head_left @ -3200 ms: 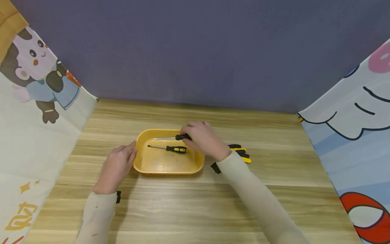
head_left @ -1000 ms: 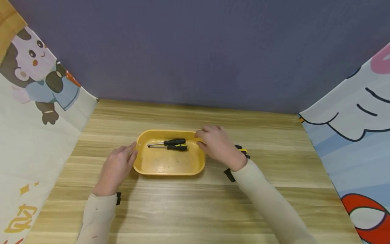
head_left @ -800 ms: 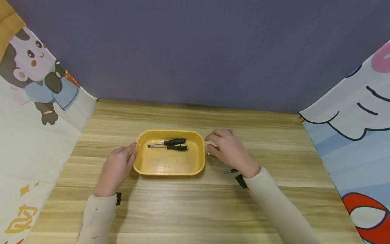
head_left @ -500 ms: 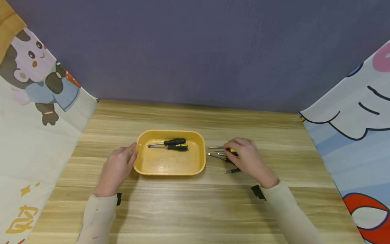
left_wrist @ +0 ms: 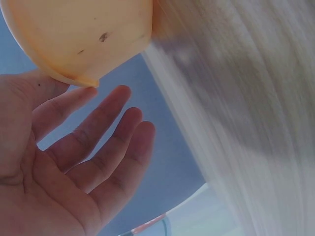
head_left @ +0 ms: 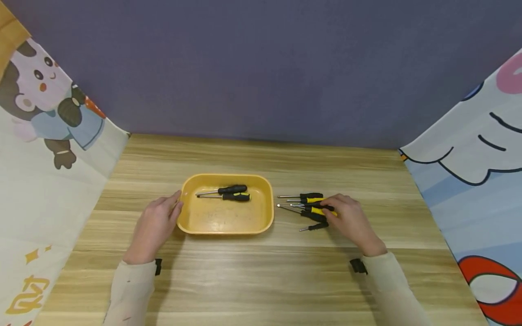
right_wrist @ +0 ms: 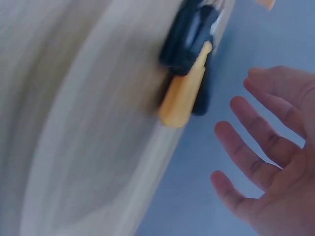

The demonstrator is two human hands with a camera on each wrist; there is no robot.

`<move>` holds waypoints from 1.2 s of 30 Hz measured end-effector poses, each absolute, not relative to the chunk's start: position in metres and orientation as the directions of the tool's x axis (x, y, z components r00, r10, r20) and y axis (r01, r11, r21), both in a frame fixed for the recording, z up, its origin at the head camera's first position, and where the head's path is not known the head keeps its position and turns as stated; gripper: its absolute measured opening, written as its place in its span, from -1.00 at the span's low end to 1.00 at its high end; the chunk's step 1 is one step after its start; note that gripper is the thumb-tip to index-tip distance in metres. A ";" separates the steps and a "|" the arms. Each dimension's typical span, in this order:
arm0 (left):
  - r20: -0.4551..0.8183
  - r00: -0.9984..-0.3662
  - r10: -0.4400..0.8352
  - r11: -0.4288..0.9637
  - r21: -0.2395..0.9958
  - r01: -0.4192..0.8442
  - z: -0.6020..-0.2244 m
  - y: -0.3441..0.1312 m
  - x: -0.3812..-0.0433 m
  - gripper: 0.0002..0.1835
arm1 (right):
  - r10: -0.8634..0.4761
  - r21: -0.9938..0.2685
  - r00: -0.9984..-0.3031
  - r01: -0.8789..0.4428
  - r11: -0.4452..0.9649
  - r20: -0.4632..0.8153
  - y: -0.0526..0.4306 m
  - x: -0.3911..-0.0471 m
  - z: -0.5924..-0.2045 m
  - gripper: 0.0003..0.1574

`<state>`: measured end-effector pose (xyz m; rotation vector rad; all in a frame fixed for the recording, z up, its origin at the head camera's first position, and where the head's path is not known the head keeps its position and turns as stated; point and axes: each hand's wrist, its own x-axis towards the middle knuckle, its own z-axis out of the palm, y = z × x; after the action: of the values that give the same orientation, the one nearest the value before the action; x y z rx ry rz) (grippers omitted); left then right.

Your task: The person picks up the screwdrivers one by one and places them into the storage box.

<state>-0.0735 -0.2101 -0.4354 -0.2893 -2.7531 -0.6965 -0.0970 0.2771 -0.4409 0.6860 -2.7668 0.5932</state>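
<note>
My left hand (head_left: 154, 224) pinches the left rim of a yellow plastic tray (head_left: 222, 219); the left wrist view shows thumb and index finger at the tray's edge (left_wrist: 83, 81), the other fingers loosely spread. Inside the tray lie a black-handled screwdriver (head_left: 233, 189) and a black-and-yellow screwdriver (head_left: 236, 197), side by side. To the tray's right is a loose pile of several screwdrivers (head_left: 313, 215) with black or yellow handles. My right hand (head_left: 350, 222) is over the handle ends of that pile. In the right wrist view its fingers are spread, apart from a yellow handle (right_wrist: 179, 101).
Everything lies on a wood-grain table (head_left: 253, 280). A dark blue-grey wall panel (head_left: 261, 72) rises behind it. Printed cartoon panels stand at the left (head_left: 24, 194) and at the right (head_left: 489, 208).
A second screwdriver, earlier in my right hand, now lies in the tray. The right hand has let go and moved right to the pile. My left hand stays at the rim.
</note>
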 end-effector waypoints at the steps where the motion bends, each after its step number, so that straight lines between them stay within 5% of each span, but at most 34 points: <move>1: 0.321 -0.939 0.121 0.863 0.432 0.260 -0.435 -0.210 -0.073 -0.60 | -0.390 -0.328 -0.867 -0.482 0.812 0.309 0.279 -0.098 -0.443 -0.76; 36: 0.341 -0.933 0.119 0.863 0.429 0.267 -0.438 -0.211 -0.074 -0.59 | -0.335 -0.368 -0.934 -0.356 0.859 0.124 0.284 -0.119 -0.462 -0.65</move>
<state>-0.0736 -0.2107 -0.4376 -0.2910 -2.7330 -0.6920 -0.1189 0.2844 -0.4618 0.5534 -2.9748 0.6049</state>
